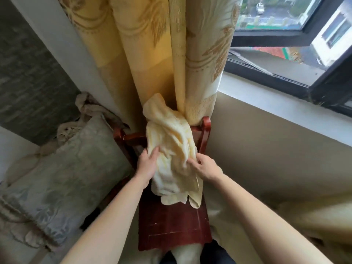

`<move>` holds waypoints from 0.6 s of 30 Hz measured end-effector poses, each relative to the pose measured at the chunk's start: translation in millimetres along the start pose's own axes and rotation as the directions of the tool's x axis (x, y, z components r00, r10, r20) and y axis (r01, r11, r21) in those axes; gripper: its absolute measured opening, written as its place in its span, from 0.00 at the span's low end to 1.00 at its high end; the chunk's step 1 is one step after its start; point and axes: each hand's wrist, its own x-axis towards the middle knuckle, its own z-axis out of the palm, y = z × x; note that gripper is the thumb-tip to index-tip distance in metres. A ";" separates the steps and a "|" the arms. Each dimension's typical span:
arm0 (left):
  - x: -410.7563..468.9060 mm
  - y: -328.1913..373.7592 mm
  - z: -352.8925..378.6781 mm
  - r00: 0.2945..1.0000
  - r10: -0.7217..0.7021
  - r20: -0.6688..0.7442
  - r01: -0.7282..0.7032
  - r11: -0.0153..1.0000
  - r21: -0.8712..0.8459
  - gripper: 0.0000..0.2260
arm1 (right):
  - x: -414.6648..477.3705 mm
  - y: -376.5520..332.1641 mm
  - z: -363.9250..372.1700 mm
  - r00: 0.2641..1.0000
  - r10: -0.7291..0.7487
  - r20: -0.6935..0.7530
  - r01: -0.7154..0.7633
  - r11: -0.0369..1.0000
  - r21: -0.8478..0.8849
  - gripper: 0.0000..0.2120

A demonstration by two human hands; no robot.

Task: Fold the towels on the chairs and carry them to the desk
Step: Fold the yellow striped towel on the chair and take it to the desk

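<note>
The yellow curtain (152, 54) fills the view from 11 to 1 o'clock and hangs down behind the chair back. The open window (285, 35) sits at 2 o'clock, and a grey-green cushion (62, 168) lies at 8 o'clock. The red wooden chair (171, 229) stands at 6 o'clock, its back rail at the centre.

The pale yellow towel (169, 141) is draped over that rail, bunched and unfolded. Its top end touches the curtain and its lower end trails onto the seat. The left hand (147, 165) lies against the towel's left edge with its fingers fairly straight, while the right hand (204, 168) pinches a fold on the right side with curled fingers.

The main risk is the curtain. The two cloths touch and are close in colour, so a lift could drag a curtain pleat along with the towel. With only one hand truly gripping, the loose end may also slide off the seat to the floor. The bench is out of view.
</note>
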 end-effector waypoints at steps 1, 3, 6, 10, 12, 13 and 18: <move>-5.5 -14.1 -3.0 0.999 0.012 0.033 -0.012 1.000 0.011 0.15 | -5.9 5.8 6.9 0.999 0.027 0.027 -0.026 0.999 -0.037 0.14; -16.2 -51.5 -22.1 0.995 -0.012 0.097 -0.004 0.987 0.158 0.17 | -24.1 19.3 31.2 0.996 0.074 0.046 -0.066 0.986 -0.151 0.14; -20.6 -118.8 -54.2 0.960 -0.206 0.191 0.115 0.909 0.401 0.20 | -49.7 43.1 62.7 0.985 0.166 0.045 -0.140 0.924 -0.356 0.14; -20.2 -167.8 -100.2 0.942 -0.334 0.045 0.301 0.894 0.331 0.12 | -82.9 53.2 84.6 0.964 0.265 -0.032 -0.260 0.908 -0.329 0.15; -16.7 -171.5 -122.4 0.937 -0.331 -0.113 0.350 0.872 0.342 0.14 | -94.1 54.5 79.2 0.951 0.291 -0.103 -0.308 0.916 -0.256 0.15; -14.8 -168.4 -131.5 0.934 -0.324 -0.152 0.358 0.870 0.340 0.16 | -95.7 56.5 72.6 0.935 0.317 -0.157 -0.343 0.922 -0.181 0.15; -11.5 -143.9 -154.4 0.939 -0.288 -0.186 0.305 0.950 0.066 0.16 | -112.7 49.0 31.5 0.777 0.468 -0.421 -0.371 0.881 0.295 0.12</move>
